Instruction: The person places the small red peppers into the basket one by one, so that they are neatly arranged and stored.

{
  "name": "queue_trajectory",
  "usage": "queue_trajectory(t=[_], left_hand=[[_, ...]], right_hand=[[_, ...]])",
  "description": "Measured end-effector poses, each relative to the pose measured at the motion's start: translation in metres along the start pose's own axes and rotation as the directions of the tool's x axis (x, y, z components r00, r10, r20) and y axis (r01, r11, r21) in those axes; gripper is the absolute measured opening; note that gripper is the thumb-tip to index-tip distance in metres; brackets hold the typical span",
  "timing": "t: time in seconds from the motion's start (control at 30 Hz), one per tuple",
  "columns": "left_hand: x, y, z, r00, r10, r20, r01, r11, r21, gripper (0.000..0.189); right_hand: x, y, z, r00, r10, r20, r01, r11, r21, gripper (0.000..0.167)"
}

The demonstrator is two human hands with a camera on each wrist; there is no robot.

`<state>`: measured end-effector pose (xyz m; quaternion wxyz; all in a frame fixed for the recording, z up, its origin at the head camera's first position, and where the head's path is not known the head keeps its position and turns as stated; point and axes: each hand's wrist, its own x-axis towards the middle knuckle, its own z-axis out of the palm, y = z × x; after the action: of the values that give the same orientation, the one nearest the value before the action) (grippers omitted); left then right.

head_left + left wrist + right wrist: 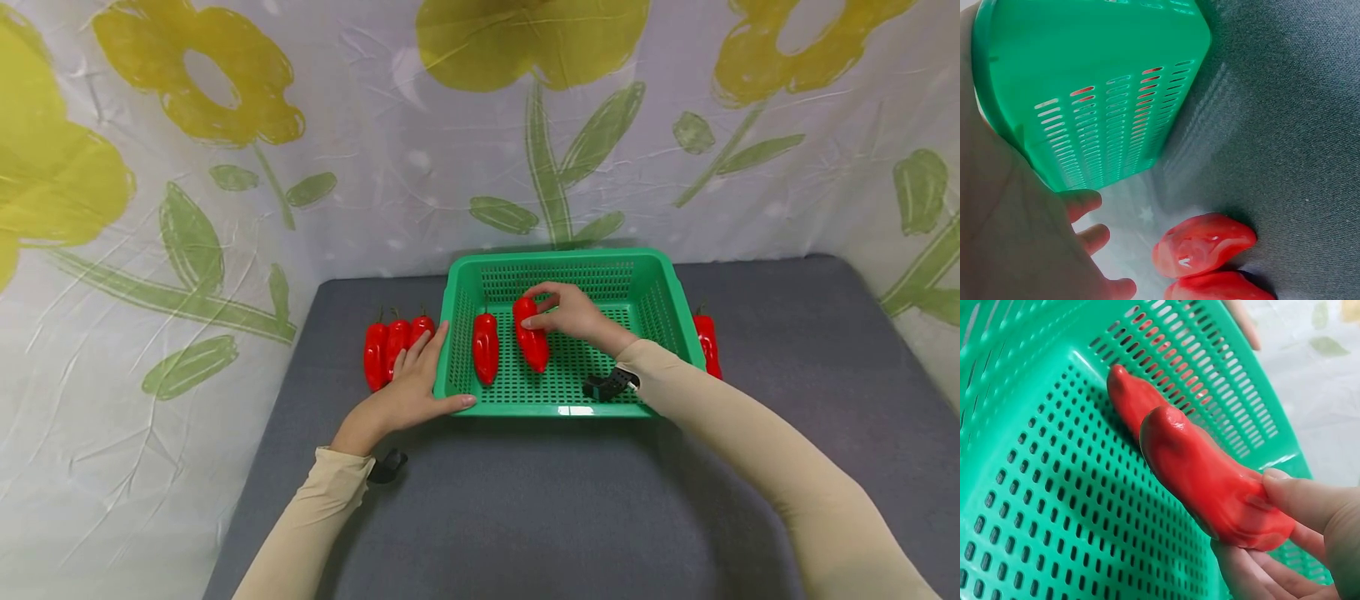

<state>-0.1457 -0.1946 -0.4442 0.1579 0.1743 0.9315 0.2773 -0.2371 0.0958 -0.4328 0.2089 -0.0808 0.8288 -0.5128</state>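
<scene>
Apparently partway: one red pepper (486,348) lies in the green basket (525,410), a second pepper (534,352) pinched within by fingers of the right hand (573,315). Three peppers (397,340) left and at least one pepper (707,343) right lie outside on the bench (495,508); the left hand (408,393) has fingers spread.

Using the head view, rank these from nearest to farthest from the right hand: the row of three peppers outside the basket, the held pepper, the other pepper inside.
1. Held pepper: gripped in the right hand.
2. Other pepper: inside the basket, left of the held one.
3. Row of three peppers: outside, on the basket's left.
</scene>
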Motion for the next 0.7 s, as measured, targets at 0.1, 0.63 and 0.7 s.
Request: queue_trajectory(t=[0.1,0.63,0.7], left_hand=[[0.0,0.0,0.0,1.0,0.006,-0.003,-0.006,1.0,0.001,0.118],[0.0,0.001,0.0,1.0,0.009,0.002,-0.009,1.0,0.002,0.118],[-0.001,0.001,0.0,1.0,0.011,0.001,-0.011,1.0,-0.003,0.118]], right_hand=[[0.003,0.001,0.005,1.0,-0.001,0.003,0.001,1.0,-0.018,0.052],[0.014,0.004,0.022,1.0,0.005,0.026,-0.004,0.999,-0.032,0.051],[0.015,0.005,0.023,1.0,0.008,0.023,-0.007,0.999,-0.034,0.051]])
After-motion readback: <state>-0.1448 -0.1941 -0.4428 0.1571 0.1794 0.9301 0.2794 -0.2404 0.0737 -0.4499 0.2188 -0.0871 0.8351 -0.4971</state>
